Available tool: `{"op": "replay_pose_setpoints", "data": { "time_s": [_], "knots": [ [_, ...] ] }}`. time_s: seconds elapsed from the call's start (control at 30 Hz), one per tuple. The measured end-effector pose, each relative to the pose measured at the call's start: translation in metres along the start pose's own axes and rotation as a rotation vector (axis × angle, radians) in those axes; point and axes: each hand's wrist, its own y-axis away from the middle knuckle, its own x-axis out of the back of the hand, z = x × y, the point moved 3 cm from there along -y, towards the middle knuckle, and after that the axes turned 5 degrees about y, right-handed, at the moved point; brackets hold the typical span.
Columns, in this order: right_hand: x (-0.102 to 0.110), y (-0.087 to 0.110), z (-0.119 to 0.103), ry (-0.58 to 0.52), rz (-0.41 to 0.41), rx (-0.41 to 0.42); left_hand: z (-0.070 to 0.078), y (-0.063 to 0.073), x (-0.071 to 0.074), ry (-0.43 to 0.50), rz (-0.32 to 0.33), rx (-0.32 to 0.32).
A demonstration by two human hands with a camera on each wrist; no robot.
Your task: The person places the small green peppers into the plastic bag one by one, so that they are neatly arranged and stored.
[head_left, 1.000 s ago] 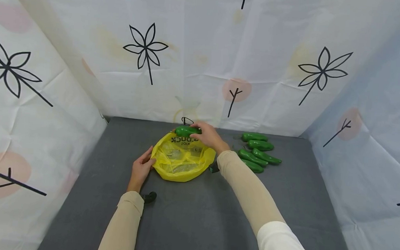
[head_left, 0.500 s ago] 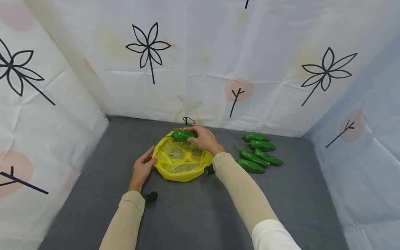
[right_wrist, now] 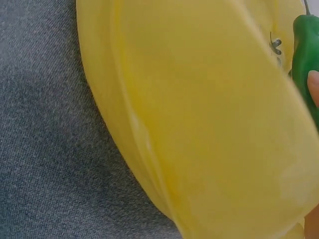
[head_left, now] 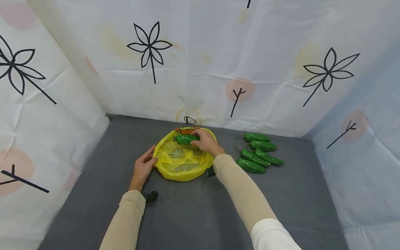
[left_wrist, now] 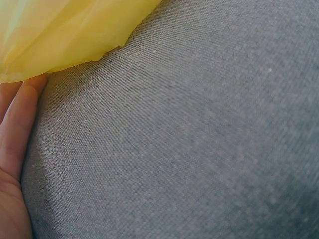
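A yellow plastic bag, thin and printed, lies spread open on the dark table with its mouth facing up. At its left rim my left hand pinches the edge between thumb and fingers; in the left wrist view, fingers reach under the yellow film. My right hand grips a green chili pepper by one end, lying sideways within the far part of the bag's mouth. In the right wrist view the pepper stands at the right edge with a fingertip on it, and the bag wall covers much of the hand.
Several green peppers lie in a loose group on the table, right of the bag. White cloth walls with flower drawings enclose the table at the back and both sides. Dark wrist cameras sit on the wrists.
My right hand has brought the pepper from the bag's far rim down and nearer, into its mouth. An orange print at the far rim has come into view. My left hand keeps its place.
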Motion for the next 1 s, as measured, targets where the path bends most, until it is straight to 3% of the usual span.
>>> {"op": "replay_pose_setpoints", "data": {
  "time_s": [0.37, 1.0],
  "knots": [
    [-0.002, 0.001, 0.004, 0.024, -0.009, -0.073, -0.001, 0.001, -0.001, 0.018, -0.013, -0.003],
    [-0.009, -0.006, -0.001, 0.054, -0.003, -0.084, -0.001, 0.0, 0.001, 0.005, -0.013, 0.002]
  ]
}}
